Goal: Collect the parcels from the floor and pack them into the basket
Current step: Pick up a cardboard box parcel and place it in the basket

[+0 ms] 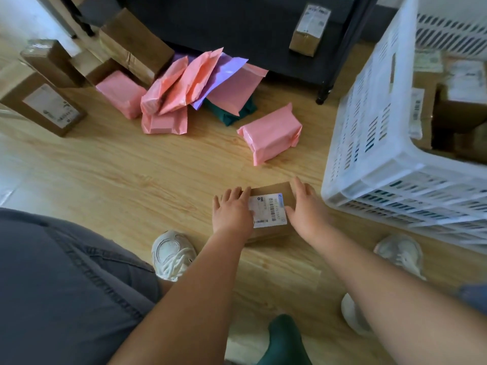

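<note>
The fingers (237, 192) of the left hand (232, 210) lie spread and nearly straight over the left edge of a small brown box (276, 192). The fingers (299, 184) of the right hand (307, 212) are stretched along its right side, with the thumb resting near the white label (268, 210) on top. So the fingers are wide on both sides, touching the box but not closed round it. The box sits between the two palms and, as far as I can see, rests on the wooden floor (131, 175), just beside the white basket (369, 180).

I judge that the step in hand is the taking of this one parcel. The next move asks the two hands to press inward, lift the box, carry it to the right over the high rim and set it down among the boxes in the basket (461, 101), where free room looks small.

Both forearms reach forward and down from the crouching person, almost parallel, the wrists low near the floor, between the two pale shoes (171, 254).

Farther away, much work remains: a pink parcel (271, 133) lies alone near the basket, a heap of pink and purple bags (184, 88) lies behind it, and larger brown cartons (42, 106) stand at the left.
</note>
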Demonstrator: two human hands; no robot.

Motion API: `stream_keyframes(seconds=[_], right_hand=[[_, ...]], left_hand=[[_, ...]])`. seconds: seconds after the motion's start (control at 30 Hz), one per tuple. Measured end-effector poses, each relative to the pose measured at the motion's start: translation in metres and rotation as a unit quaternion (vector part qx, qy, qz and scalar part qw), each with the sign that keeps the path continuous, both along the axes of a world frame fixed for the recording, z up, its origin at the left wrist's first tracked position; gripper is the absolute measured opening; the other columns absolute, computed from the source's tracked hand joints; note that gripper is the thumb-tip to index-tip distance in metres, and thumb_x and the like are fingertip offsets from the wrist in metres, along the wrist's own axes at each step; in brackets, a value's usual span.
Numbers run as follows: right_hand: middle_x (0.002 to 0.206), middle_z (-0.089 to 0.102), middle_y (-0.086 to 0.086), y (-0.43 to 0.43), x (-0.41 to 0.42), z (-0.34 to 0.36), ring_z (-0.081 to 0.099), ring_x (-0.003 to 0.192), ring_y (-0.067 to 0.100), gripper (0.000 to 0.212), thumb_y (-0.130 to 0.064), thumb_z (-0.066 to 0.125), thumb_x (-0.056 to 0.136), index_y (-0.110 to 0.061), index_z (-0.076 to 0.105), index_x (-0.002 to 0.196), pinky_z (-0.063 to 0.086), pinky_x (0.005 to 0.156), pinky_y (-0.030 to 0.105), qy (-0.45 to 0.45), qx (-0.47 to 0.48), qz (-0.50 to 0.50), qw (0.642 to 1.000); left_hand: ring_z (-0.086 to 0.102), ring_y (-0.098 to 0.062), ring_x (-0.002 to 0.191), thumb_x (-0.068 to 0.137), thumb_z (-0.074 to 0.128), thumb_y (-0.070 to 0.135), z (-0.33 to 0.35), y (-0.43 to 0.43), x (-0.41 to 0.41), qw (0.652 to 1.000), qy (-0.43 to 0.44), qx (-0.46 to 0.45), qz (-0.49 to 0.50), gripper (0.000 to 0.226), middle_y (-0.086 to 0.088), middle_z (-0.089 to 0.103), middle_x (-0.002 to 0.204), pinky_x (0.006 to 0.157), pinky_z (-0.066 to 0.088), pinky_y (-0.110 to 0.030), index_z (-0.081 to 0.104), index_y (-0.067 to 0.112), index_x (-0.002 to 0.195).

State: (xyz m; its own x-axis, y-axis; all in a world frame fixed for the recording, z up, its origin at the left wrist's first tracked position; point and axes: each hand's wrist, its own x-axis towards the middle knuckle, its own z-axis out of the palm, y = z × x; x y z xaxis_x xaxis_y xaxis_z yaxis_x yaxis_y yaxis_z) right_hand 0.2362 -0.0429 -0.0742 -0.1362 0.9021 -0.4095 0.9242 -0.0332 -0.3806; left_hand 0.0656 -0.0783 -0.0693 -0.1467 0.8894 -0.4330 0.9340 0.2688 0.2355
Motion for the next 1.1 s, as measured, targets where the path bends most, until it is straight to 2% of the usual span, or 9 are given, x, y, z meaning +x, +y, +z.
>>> stream_keyframes(seconds=[0.1,0.17,0.27,0.37,0.57,0.73,0.87,1.0,1.1], right_hand=[[0.150,0.035,0.016,-0.012,0.010,-0.007,0.049,0.127,0.035,0.084,-0.045,0.057,0.092,-0.014,0.010,0.154,0.046,0.099,0.047,0.015,-0.066,-0.178,0.982],[0.154,0.034,0.014,-0.017,0.014,-0.009,0.043,0.134,0.034,0.087,-0.054,0.054,0.091,-0.009,0.013,0.154,0.040,0.106,0.046,0.027,-0.133,-0.228,0.964],[0.155,0.032,0.011,-0.024,0.011,-0.011,0.033,0.141,0.029,0.081,-0.056,0.050,0.093,-0.007,0.024,0.152,0.028,0.114,0.038,0.076,-0.232,-0.194,0.950],[0.147,0.046,0.004,-0.032,0.001,-0.008,0.046,0.132,0.025,0.067,-0.050,0.053,0.094,-0.013,0.037,0.147,0.035,0.110,0.038,0.154,-0.262,-0.171,0.937],[0.122,0.065,0.000,-0.035,-0.011,0.020,0.062,0.105,0.018,0.028,-0.023,0.060,0.093,-0.022,0.056,0.121,0.047,0.097,0.037,0.251,-0.209,-0.205,0.923],[0.117,0.063,-0.006,-0.007,-0.008,0.085,0.061,0.100,0.017,0.036,-0.022,0.058,0.092,-0.025,0.053,0.127,0.049,0.076,0.029,0.280,-0.099,-0.191,0.936],[0.118,0.056,-0.013,0.010,-0.003,0.139,0.053,0.095,0.010,0.047,-0.022,0.055,0.094,-0.028,0.044,0.139,0.037,0.062,0.015,0.312,-0.034,-0.167,0.935],[0.127,0.058,-0.008,0.027,0.004,0.189,0.056,0.102,0.011,0.046,-0.023,0.057,0.093,-0.025,0.046,0.138,0.041,0.070,0.022,0.337,0.017,-0.149,0.930],[0.123,0.062,-0.008,0.043,0.018,0.224,0.059,0.106,0.012,0.046,-0.030,0.062,0.091,-0.025,0.049,0.134,0.047,0.082,0.026,0.335,0.060,-0.137,0.930]], left_hand=[[0.033,-0.027,0.135,0.094,0.051,0.044,0.001,0.001,0.005,0.998,0.027,-0.009,0.047,0.065,-0.003,0.039,0.145,0.113,0.026,-0.041,0.024,0.027,0.151],[0.037,-0.028,0.129,0.092,0.053,0.048,0.003,-0.001,0.007,0.994,0.007,-0.033,0.103,0.063,-0.006,0.041,0.139,0.104,0.033,-0.040,0.030,0.027,0.147],[0.037,-0.029,0.127,0.089,0.058,0.049,0.002,-0.006,0.009,0.975,-0.076,-0.072,0.195,0.058,-0.008,0.041,0.134,0.099,0.038,-0.040,0.041,0.022,0.137],[0.045,-0.032,0.124,0.091,0.056,0.042,-0.003,-0.010,0.013,0.950,-0.139,-0.096,0.262,0.050,-0.012,0.043,0.134,0.101,0.041,-0.040,0.049,0.015,0.133],[0.058,-0.034,0.107,0.092,0.046,0.027,0.027,-0.004,0.031,0.911,-0.215,-0.014,0.352,0.034,-0.013,0.059,0.121,0.084,0.046,-0.039,0.046,0.011,0.122],[0.059,-0.030,0.104,0.091,0.049,0.035,0.075,0.022,0.037,0.892,-0.251,0.105,0.360,0.041,-0.007,0.062,0.118,0.088,0.050,-0.040,0.046,0.014,0.127],[0.060,-0.022,0.096,0.093,0.051,0.038,0.118,0.038,0.042,0.868,-0.279,0.211,0.352,0.040,0.001,0.063,0.108,0.076,0.045,-0.032,0.050,0.015,0.126],[0.062,-0.018,0.099,0.089,0.053,0.046,0.164,0.058,0.046,0.845,-0.315,0.276,0.331,0.042,0.006,0.063,0.111,0.085,0.053,-0.040,0.053,0.022,0.124],[0.062,-0.013,0.100,0.090,0.055,0.045,0.200,0.074,0.056,0.841,-0.340,0.298,0.297,0.041,0.009,0.063,0.113,0.080,0.052,-0.032,0.053,0.025,0.126]])
